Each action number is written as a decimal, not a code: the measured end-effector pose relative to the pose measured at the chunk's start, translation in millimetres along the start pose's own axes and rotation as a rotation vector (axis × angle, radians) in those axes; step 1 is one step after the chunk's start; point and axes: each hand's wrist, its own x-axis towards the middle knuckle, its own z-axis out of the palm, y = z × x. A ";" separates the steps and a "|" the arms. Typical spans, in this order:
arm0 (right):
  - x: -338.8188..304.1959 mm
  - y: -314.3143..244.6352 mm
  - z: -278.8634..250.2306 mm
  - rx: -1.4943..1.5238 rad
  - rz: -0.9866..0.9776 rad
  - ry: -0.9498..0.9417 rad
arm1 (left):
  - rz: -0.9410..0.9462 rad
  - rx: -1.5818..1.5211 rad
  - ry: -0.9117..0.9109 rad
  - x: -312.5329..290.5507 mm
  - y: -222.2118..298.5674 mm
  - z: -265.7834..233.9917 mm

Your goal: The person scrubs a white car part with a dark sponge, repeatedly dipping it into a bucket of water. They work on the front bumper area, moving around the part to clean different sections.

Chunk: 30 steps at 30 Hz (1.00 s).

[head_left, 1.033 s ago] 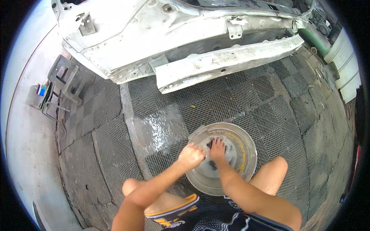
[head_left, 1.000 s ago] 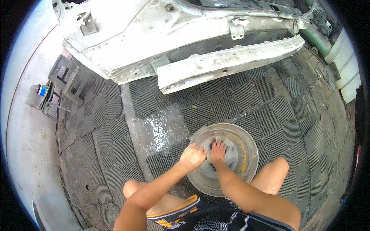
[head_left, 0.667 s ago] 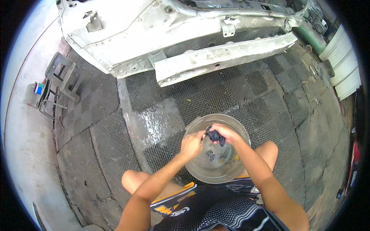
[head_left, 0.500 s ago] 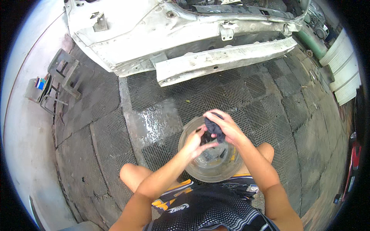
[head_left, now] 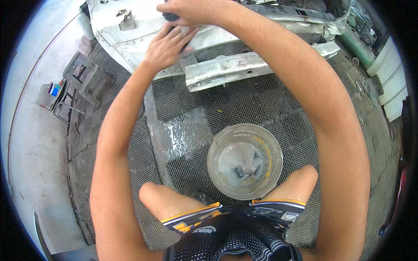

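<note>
My left hand [head_left: 167,47] lies flat on the white car body panel [head_left: 143,39], fingers stretched out and slightly spread. Something dark shows between its fingers and by the thumb; whether it is a thin piece under the palm or shadow, I cannot tell. Just above it, my right hand [head_left: 187,11] is closed around a dark wet cloth [head_left: 170,17], mostly hidden by the fingers. Between my knees stands a round, translucent bucket [head_left: 214,174] of cloudy water, with dark pieces [head_left: 244,170] lying in it.
A loose-looking sill section [head_left: 230,69] juts out low along the car body. Grey plastic stools [head_left: 89,80] stand by the left wall. Ribbed mats and a wet patch [head_left: 185,132] cover the floor. A green cylinder [head_left: 357,45] and white ribbed panels [head_left: 387,76] are at the right.
Both hands have left the bucket and reached forward to the car panel. The dark cloth has travelled with my right hand. My left hand has flattened onto the panel.
</note>
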 end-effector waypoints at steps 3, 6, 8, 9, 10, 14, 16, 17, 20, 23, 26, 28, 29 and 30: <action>13.1 -4.8 5.5 -0.028 -0.160 0.067 | -0.080 0.176 0.198 -50.3 -55.2 9.8; 16.9 9.0 2.3 -0.109 -0.297 0.023 | -0.253 -0.010 0.095 -0.7 -7.1 -5.5; 32.5 10.9 4.1 -0.154 -0.318 -0.058 | -0.188 0.256 -0.289 16.8 9.1 -31.8; 32.4 9.7 8.4 -0.148 -0.334 -0.058 | -0.060 0.172 -0.139 -0.8 -2.9 -13.1; 30.7 12.3 8.2 -0.144 -0.351 -0.050 | 0.065 0.096 0.011 -19.6 -17.7 2.4; 32.2 20.7 12.4 -0.081 -0.358 -0.036 | 0.044 0.199 0.108 -45.4 -41.6 0.3; 30.8 15.4 22.7 -0.089 -0.352 0.033 | -0.081 0.084 0.099 -6.4 -5.3 4.9; 28.8 12.3 26.1 -0.096 -0.351 0.069 | -0.110 0.012 0.069 16.6 12.1 6.8; -15.3 -12.0 29.8 0.074 -0.140 0.221 | -0.027 -0.014 0.104 10.8 27.6 26.9; -133.0 -32.9 26.0 -0.018 0.215 0.241 | 0.235 -0.055 0.046 -10.1 -1.8 11.0; -254.7 -95.9 22.4 0.314 0.678 -0.061 | 0.175 -0.031 0.022 -11.4 -3.5 -5.3; -308.5 -145.4 27.7 0.457 0.797 -0.265 | 0.158 0.001 0.047 17.8 15.8 1.0; -325.9 -163.2 28.8 0.473 0.806 -0.355 | 0.158 -0.017 0.076 40.5 29.3 12.8; -340.1 -183.2 31.0 0.501 0.811 -0.451 | 0.154 -0.040 0.093 53.7 45.7 17.8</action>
